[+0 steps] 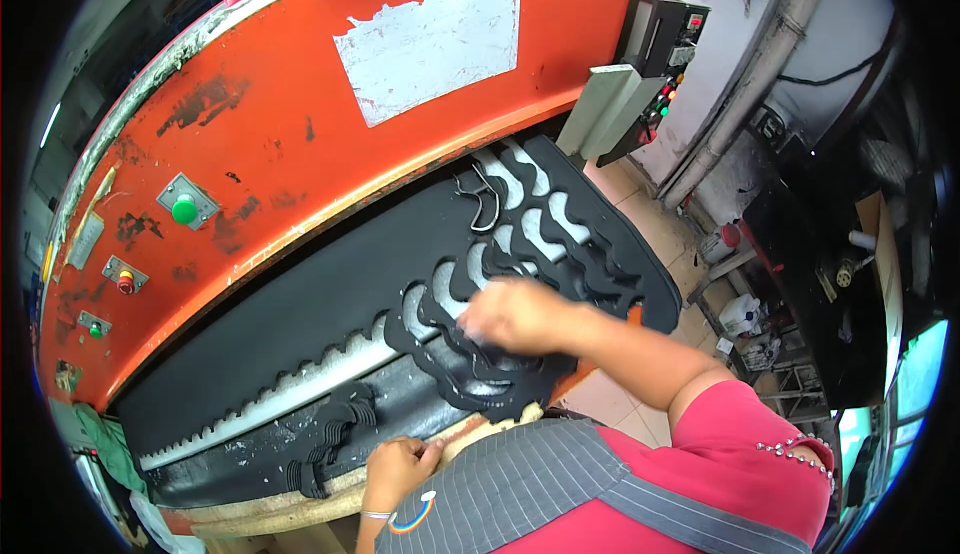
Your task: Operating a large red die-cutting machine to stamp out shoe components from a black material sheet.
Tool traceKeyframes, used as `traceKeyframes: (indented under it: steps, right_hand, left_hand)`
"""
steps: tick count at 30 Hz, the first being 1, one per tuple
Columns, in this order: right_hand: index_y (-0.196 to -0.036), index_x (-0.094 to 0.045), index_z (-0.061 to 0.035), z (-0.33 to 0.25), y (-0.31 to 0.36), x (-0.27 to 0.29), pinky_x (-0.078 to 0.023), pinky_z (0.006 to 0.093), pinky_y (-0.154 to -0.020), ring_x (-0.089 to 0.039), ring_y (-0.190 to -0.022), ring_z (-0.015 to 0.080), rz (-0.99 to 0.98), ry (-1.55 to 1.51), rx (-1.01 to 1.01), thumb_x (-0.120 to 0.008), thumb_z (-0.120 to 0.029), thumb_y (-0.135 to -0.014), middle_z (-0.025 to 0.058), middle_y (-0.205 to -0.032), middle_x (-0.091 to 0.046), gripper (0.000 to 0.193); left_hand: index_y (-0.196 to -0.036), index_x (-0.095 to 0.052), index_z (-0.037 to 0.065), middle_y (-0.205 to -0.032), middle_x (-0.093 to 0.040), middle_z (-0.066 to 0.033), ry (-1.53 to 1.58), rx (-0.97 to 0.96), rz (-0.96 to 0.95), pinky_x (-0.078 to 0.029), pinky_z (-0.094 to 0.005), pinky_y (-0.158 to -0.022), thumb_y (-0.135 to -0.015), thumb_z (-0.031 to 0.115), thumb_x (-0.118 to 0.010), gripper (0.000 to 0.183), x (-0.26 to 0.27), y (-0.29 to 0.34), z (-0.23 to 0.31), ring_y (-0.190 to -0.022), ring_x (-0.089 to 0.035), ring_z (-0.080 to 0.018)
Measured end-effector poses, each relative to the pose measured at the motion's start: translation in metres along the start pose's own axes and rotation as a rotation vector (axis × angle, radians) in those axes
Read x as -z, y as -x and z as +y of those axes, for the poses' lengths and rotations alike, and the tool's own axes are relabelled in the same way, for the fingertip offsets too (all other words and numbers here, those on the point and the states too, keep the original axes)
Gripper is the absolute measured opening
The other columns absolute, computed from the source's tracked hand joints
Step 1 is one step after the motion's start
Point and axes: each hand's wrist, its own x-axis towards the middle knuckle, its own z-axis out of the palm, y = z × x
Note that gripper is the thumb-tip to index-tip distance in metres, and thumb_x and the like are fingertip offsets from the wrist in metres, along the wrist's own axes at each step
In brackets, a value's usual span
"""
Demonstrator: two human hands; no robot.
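Observation:
My right hand (515,314) is closed in a fist, slightly blurred, over the cut-up right part of a black foam sheet (300,284). Whatever its fingers grip is hidden. A loose, wavy black strip (440,364) runs beneath and beside that hand. Rows of curved cut-outs show the pale surface below. Farther back on the sheet lies a thin metal cutting die (485,204) with a wavy outline. At the near edge, my left hand (400,469) rests with fingers loosely bent and thumb apart, holding nothing visible. Left of it sits a stack of wavy black foam pieces (335,434).
An orange press (280,134) with green and red buttons overhangs the sheet's far side. A grey metal bracket (605,109) and a control box (665,34) are at its right end. On the right stands a cluttered dark rack (800,274). The bed's near edge (280,519) is worn.

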Motion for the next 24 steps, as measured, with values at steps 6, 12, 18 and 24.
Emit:
traceKeyframes:
  steps: [6, 12, 18, 24]
  right_hand:
    - [-0.099, -0.066, -0.0019, 0.096, 0.005, 0.027, -0.049, 0.0382, -0.086, -0.059, -0.098, 0.0293, 0.174, 0.407, -0.183, -0.066, -0.017, -0.08, 0.0131, -0.098, -0.063, 0.024]
    - [-0.082, -0.067, -0.0027, 0.091, 0.009, 0.019, -0.049, 0.0371, -0.077, -0.057, -0.086, 0.0277, 0.115, 0.318, 0.034, -0.072, -0.014, -0.072, 0.0097, -0.082, -0.059, 0.016]
    - [-0.072, -0.065, -0.0016, 0.11, 0.016, 0.017, -0.046, 0.039, -0.072, -0.055, -0.081, 0.0285, 0.121, 0.139, 0.017, -0.074, -0.014, -0.072, 0.011, -0.076, -0.057, 0.015]
    - [-0.083, -0.065, 0.0008, 0.048, -0.044, 0.14, -0.046, 0.0307, -0.063, -0.058, -0.07, 0.0138, 0.32, -0.221, -0.196, -0.066, -0.024, -0.084, 0.0075, -0.076, -0.061, 0.025]
  left_hand:
    - [-0.084, -0.07, 0.006, -0.079, -0.065, -0.0132, 0.165, -0.341, 0.092, -0.05, -0.0363, -0.062, -0.081, 0.02, -0.069, 0.014, 0.011, -0.061, 0.067, -0.069, -0.063, -0.0293]
    - [-0.113, -0.064, 0.003, -0.119, -0.061, -0.0162, 0.054, -0.536, 0.31, -0.043, -0.0405, -0.099, -0.084, 0.021, -0.065, 0.034, -0.036, -0.144, 0.097, -0.116, -0.055, -0.033]
    - [-0.125, -0.057, 0.004, -0.133, -0.054, -0.014, -0.193, -0.543, 0.345, -0.034, -0.0456, -0.106, -0.087, 0.027, -0.06, 0.045, -0.066, -0.158, 0.101, -0.126, -0.046, -0.0329]
    - [-0.101, -0.068, 0.002, -0.108, -0.065, -0.0128, 0.09, -0.439, 0.279, -0.047, -0.0391, -0.088, -0.083, 0.017, -0.065, 0.023, -0.035, -0.184, 0.114, -0.096, -0.059, -0.0325]
